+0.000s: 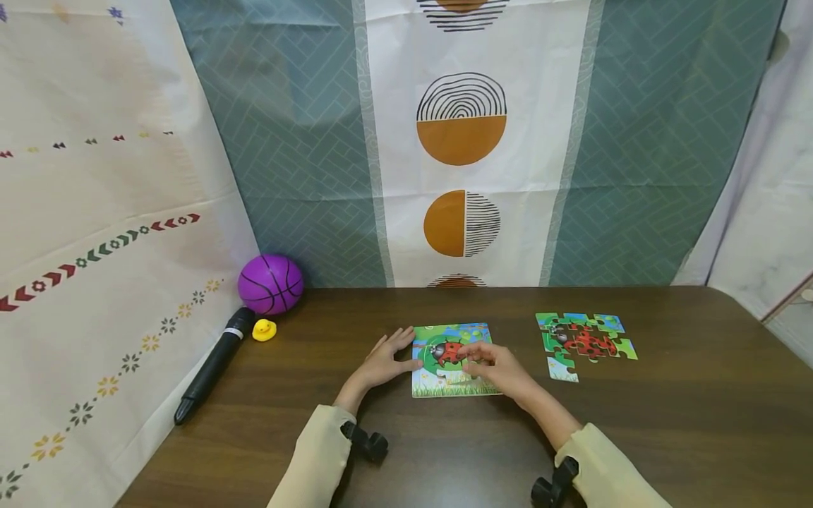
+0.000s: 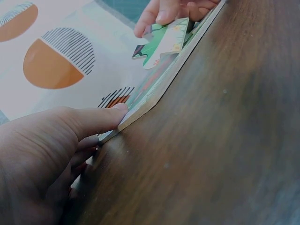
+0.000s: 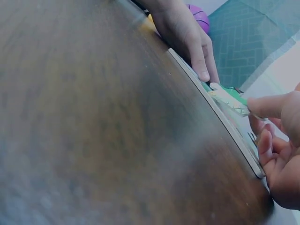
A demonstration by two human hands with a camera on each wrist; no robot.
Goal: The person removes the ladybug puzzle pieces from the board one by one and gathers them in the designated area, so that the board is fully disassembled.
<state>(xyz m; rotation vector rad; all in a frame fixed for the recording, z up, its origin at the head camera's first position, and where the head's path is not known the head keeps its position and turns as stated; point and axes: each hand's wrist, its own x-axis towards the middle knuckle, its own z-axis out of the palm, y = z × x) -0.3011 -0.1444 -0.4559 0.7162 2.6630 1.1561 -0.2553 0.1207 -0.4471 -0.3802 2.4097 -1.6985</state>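
A square ladybug puzzle board (image 1: 444, 389) lies flat on the brown table. My left hand (image 1: 383, 363) is at its left side, fingers extended along the edge, and the thumb touches the board's rim. Over the board's lower right part, my right hand (image 1: 498, 368) pinches a green and white puzzle piece (image 2: 166, 42) between thumb and fingers. That piece is tilted close above the board in both wrist views. Right of the board lies a loosely joined group of ladybug puzzle pieces (image 1: 587, 342).
At the table's left stand a purple ball (image 1: 271, 285) and a yellow rubber duck (image 1: 264, 330). Next to them lies a thick black marker-shaped object (image 1: 212, 370). A patterned curtain (image 1: 305, 155) hangs behind the table (image 1: 699, 409), and a white cloth (image 1: 95, 317) covers the left side.
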